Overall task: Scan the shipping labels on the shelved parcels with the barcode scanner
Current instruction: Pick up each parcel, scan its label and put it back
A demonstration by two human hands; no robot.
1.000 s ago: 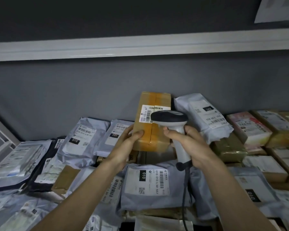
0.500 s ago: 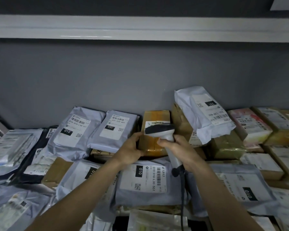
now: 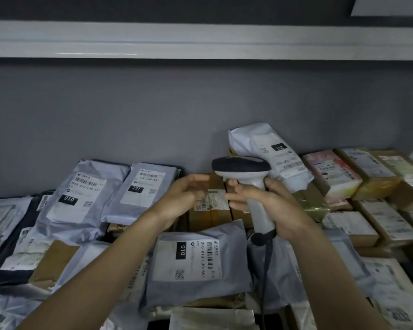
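**Cardboard parcel under the scanner, left hand clear**

We find the right hand (image 3: 271,206) wrapped round the handle of the white barcode scanner (image 3: 248,184), its dark head raised above a brown cardboard parcel (image 3: 212,210) on the shelf. The parcel's shipping label (image 3: 212,200) faces up between both hands. We note the left hand (image 3: 184,195) blurred, fingers spread, holding nothing. Grey mailer bags (image 3: 188,263) lie around.
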